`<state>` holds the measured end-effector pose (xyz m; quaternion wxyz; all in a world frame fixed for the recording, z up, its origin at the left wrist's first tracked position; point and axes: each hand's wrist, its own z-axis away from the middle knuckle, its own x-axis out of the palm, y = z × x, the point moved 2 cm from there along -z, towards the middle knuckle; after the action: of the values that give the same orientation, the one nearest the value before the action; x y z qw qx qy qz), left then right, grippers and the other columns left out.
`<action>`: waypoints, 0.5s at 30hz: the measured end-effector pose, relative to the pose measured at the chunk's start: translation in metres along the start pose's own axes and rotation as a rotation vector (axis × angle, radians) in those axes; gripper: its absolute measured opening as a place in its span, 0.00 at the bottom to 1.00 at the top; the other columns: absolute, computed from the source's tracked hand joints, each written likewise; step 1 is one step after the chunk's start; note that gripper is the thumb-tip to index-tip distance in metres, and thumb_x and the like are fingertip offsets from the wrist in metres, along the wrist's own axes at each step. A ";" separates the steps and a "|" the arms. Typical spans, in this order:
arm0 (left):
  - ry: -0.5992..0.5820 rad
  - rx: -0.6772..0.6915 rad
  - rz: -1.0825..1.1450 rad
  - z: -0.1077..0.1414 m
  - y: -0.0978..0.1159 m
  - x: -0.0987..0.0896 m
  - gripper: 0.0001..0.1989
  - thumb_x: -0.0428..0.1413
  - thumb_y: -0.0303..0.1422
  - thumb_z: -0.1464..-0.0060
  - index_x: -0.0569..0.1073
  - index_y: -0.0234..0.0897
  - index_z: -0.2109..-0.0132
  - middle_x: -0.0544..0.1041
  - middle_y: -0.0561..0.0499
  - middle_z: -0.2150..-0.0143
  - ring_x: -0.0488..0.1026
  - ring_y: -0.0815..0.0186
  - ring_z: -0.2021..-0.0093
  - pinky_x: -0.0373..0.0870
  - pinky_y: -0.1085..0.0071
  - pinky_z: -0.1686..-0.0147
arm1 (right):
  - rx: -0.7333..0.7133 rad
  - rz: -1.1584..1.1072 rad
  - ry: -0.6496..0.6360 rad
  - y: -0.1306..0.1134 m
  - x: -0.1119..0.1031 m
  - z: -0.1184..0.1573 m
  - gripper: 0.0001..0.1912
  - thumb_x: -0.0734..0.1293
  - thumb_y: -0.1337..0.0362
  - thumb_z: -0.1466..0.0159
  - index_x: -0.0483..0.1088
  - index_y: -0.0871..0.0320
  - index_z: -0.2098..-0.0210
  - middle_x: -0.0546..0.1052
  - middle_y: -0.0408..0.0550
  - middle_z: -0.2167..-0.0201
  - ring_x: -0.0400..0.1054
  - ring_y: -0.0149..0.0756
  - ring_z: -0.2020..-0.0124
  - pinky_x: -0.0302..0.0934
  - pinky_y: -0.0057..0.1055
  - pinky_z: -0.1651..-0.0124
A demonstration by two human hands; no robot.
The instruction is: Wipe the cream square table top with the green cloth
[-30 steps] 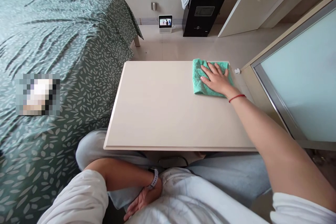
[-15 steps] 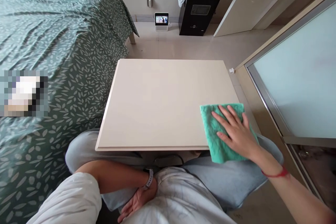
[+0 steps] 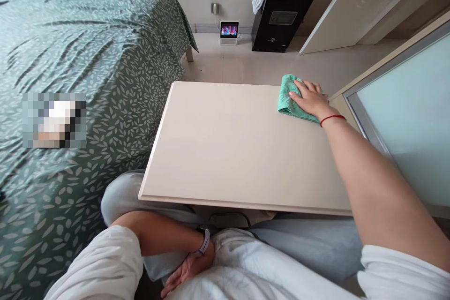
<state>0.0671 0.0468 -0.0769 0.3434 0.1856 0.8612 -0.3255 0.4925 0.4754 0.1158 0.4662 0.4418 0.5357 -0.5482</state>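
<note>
A green cleaning cloth (image 3: 286,96) lies bunched at the far right corner of a cream tabletop (image 3: 232,145). My right hand (image 3: 311,99) presses down on it, gripping it, with the fingers bent over the cloth and the thumb side towards the left. A red string circles that wrist. My left hand (image 3: 188,267) rests in my lap with the palm turned up and the fingers loosely stretched. It holds nothing, and part of it is hidden by my shirt. A watch (image 3: 204,243) is on the left wrist.
A bed (image 3: 116,65) with a leaf-patterned green sheet stands at the left, a blurred item (image 3: 54,119) on it. Behind the table are a small screen device (image 3: 229,33) and a black cabinet (image 3: 283,21) topped with clothes. A frosted glass panel (image 3: 411,103) is close on the right.
My right hand has slid the cloth away from me, from the near right of the tabletop to its far right corner. My left hand stays in my lap. The view has shifted slightly.
</note>
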 end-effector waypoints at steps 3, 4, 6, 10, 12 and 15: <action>-0.006 -0.109 0.057 0.014 0.002 0.012 0.43 0.61 0.42 0.52 0.77 0.52 0.26 0.81 0.45 0.30 0.76 0.36 0.33 0.83 0.44 0.55 | -0.010 0.005 0.010 0.004 0.005 0.032 0.43 0.49 0.38 0.19 0.54 0.54 0.15 0.52 0.64 0.12 0.44 0.79 0.16 0.55 0.86 0.26; 0.020 -0.222 0.044 0.023 0.002 0.018 0.43 0.61 0.39 0.51 0.76 0.51 0.25 0.81 0.43 0.30 0.77 0.35 0.34 0.83 0.42 0.55 | -0.015 0.014 0.017 0.006 0.007 0.051 0.43 0.50 0.39 0.20 0.55 0.54 0.15 0.51 0.64 0.12 0.44 0.80 0.15 0.56 0.86 0.26; 0.135 -0.569 -0.044 0.048 0.001 0.029 0.45 0.58 0.31 0.49 0.70 0.40 0.22 0.80 0.34 0.31 0.79 0.31 0.39 0.82 0.38 0.56 | -0.036 0.046 0.043 0.009 0.015 0.101 0.41 0.52 0.42 0.20 0.58 0.54 0.15 0.54 0.64 0.13 0.46 0.79 0.15 0.59 0.84 0.27; 0.367 -0.947 -0.054 0.098 -0.001 0.060 0.45 0.41 0.15 0.43 0.51 0.27 0.18 0.80 0.24 0.37 0.81 0.39 0.44 0.84 0.50 0.54 | -0.106 0.134 0.122 0.005 0.032 0.224 0.39 0.53 0.45 0.19 0.57 0.51 0.14 0.61 0.63 0.15 0.53 0.74 0.16 0.63 0.79 0.28; 0.132 -1.026 -0.038 0.112 -0.008 0.079 0.48 0.45 0.16 0.46 0.52 0.31 0.18 0.77 0.28 0.32 0.77 0.37 0.39 0.82 0.45 0.50 | -0.128 0.176 0.159 -0.003 0.040 0.277 0.39 0.54 0.47 0.19 0.52 0.51 0.13 0.61 0.64 0.16 0.55 0.74 0.17 0.61 0.80 0.27; -0.048 -1.098 -0.037 0.123 -0.019 0.096 0.45 0.43 0.13 0.45 0.58 0.28 0.20 0.80 0.27 0.37 0.78 0.39 0.41 0.84 0.50 0.52 | -0.134 0.214 0.184 -0.018 0.045 0.317 0.40 0.56 0.50 0.19 0.49 0.52 0.12 0.61 0.66 0.16 0.55 0.76 0.18 0.57 0.82 0.27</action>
<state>0.0481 -0.0420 -0.2050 0.4033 -0.0437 0.8996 0.1617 0.4718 0.1565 0.0861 0.4995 0.5125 0.5614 -0.4156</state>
